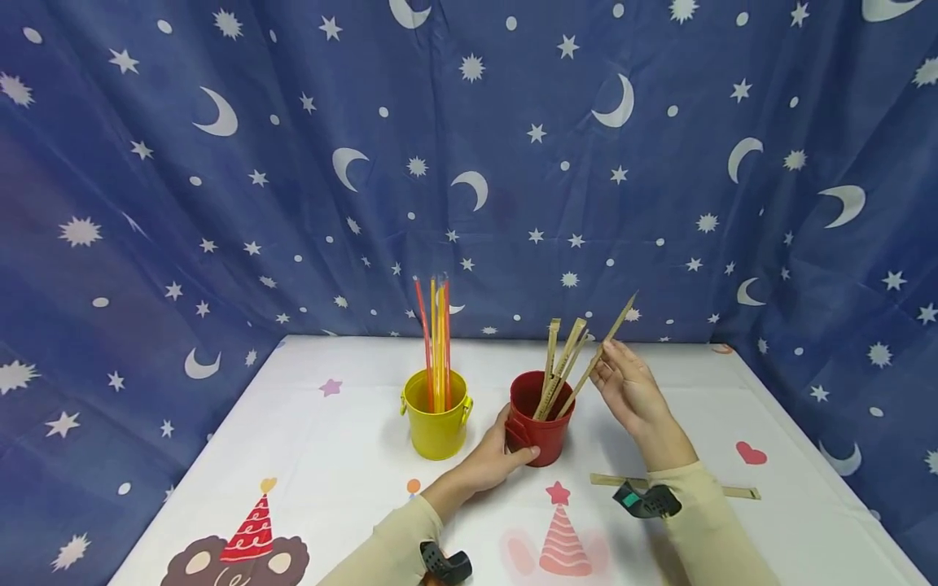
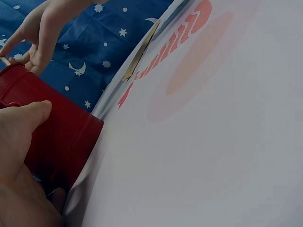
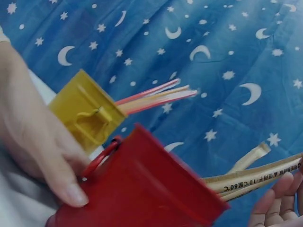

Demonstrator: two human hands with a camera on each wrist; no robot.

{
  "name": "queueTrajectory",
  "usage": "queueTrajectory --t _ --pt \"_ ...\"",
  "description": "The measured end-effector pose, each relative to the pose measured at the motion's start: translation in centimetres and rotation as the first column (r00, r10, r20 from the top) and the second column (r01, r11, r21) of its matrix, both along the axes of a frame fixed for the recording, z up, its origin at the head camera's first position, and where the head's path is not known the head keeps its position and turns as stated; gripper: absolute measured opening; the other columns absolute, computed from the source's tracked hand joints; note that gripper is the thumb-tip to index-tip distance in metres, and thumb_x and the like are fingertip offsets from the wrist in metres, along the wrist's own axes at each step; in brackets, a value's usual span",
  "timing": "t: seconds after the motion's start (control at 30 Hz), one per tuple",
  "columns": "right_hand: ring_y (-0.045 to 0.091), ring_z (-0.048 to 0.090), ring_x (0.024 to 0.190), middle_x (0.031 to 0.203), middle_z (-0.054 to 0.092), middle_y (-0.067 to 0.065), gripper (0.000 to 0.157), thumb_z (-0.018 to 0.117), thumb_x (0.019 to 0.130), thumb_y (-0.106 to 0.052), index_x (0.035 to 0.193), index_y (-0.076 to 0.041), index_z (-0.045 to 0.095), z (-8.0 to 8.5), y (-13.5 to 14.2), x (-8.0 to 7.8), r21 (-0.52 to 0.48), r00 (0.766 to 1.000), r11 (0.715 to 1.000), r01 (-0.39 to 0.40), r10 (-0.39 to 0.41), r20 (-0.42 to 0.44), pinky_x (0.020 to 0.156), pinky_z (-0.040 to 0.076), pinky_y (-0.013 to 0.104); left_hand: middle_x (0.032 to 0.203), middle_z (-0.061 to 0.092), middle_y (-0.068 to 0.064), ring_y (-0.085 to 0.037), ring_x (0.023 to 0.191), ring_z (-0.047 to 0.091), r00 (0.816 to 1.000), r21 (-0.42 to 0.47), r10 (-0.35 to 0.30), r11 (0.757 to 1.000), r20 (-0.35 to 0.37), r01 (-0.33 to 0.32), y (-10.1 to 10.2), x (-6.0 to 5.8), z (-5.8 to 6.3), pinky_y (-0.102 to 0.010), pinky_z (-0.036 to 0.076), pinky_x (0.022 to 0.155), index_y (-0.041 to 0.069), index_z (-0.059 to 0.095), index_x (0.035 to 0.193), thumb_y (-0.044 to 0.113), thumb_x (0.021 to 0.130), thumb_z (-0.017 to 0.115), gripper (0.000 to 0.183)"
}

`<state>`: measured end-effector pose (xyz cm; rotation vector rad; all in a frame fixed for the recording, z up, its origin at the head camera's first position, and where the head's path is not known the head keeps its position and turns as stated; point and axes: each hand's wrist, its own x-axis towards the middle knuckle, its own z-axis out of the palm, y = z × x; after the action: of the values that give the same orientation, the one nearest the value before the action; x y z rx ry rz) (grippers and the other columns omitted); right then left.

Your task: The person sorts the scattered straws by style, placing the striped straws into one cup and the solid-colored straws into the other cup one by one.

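A small red bucket [image 1: 545,443] stands on the table, and my left hand [image 1: 487,462] grips its side, thumb across the front in the left wrist view. Several straws in tan paper wrappers [image 1: 563,366] lean inside it; printing shows on one wrapper in the right wrist view. With thumb and fingertips, my right hand [image 1: 634,395] pinches one tan paper-wrapped straw [image 1: 621,316], which slants with its lower end inside the red bucket's rim. In the right wrist view, the right hand's fingers [image 3: 279,201] sit at the right edge, partly cut off.
Left of the red bucket stands a yellow bucket [image 1: 437,435] holding several red and yellow straws [image 1: 440,350] in clear wrap. Another tan wrapped straw [image 1: 742,492] lies on the table beneath my right forearm. A blue curtain [image 1: 513,203] with moons and stars hangs behind the white printed tablecloth [image 1: 330,439].
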<state>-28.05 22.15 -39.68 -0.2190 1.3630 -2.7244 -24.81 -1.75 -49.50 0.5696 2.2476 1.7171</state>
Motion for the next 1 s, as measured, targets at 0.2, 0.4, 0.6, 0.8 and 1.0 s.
queueTrajectory --t 0.2,0.4,0.6,0.8,1.0 --pt "0.004 0.053 0.083 0.088 0.06 -0.012 0.015 0.045 0.108 -0.02 0.1 -0.021 0.058 -1.8 -1.0 -0.2 0.091 0.996 0.996 -0.016 0.008 0.089 0.082 0.047 0.016 0.162 0.037 -0.005 -0.025 0.152 0.031 1.0 -0.008 0.002 1.0 -0.004 -0.002 -0.1 0.2 -0.2 -0.054 0.026 0.127 0.011 0.016 0.161 0.029 0.095 0.066 0.085" --pt "0.004 0.058 0.085 0.093 0.065 -0.01 0.02 0.044 0.108 -0.015 0.098 -0.021 0.06 -2.4 -1.9 -0.7 0.144 0.996 0.989 -0.03 0.018 0.088 0.081 0.049 0.016 0.16 0.039 -0.006 -0.025 0.151 0.033 1.0 -0.004 0.022 1.0 -0.018 -0.022 0.1 -0.1 -0.2 -0.054 0.025 0.127 0.011 0.018 0.161 0.029 0.095 0.066 0.084" --pt "0.003 0.059 0.084 0.09 0.067 -0.011 0.024 0.043 0.107 -0.01 0.096 -0.022 0.061 -2.9 -1.7 -0.8 0.191 0.994 0.981 -0.043 0.022 0.11 0.08 0.051 0.017 0.159 0.041 -0.005 -0.024 0.15 0.036 0.999 -0.002 0.025 1.0 -0.022 -0.025 0.2 0.1 -0.1 -0.054 0.026 0.127 0.012 0.019 0.161 0.026 0.095 0.067 0.083" --pt "0.002 0.061 0.08 0.086 0.067 -0.013 0.023 0.049 0.105 -0.009 0.093 -0.022 0.063 -3.2 -1.2 -0.8 0.314 0.993 0.948 -0.047 0.01 0.12 0.078 0.052 0.016 0.158 0.042 -0.006 -0.024 0.149 0.037 0.999 0.005 0.027 1.0 -0.025 -0.027 0.2 0.3 -0.1 -0.054 0.026 0.127 0.012 0.02 0.16 0.026 0.095 0.067 0.082" --pt "0.0 0.06 0.077 0.086 0.062 -0.013 0.011 0.058 0.102 -0.011 0.096 -0.019 0.062 -2.6 -0.1 -1.1 0.518 0.998 0.855 -0.022 -0.01 0.058 0.076 0.055 0.016 0.159 0.041 -0.006 -0.025 0.15 0.035 0.999 0.005 0.028 1.0 -0.025 -0.027 0.1 0.4 0.2 -0.054 0.025 0.127 0.012 0.019 0.161 0.026 0.095 0.067 0.082"
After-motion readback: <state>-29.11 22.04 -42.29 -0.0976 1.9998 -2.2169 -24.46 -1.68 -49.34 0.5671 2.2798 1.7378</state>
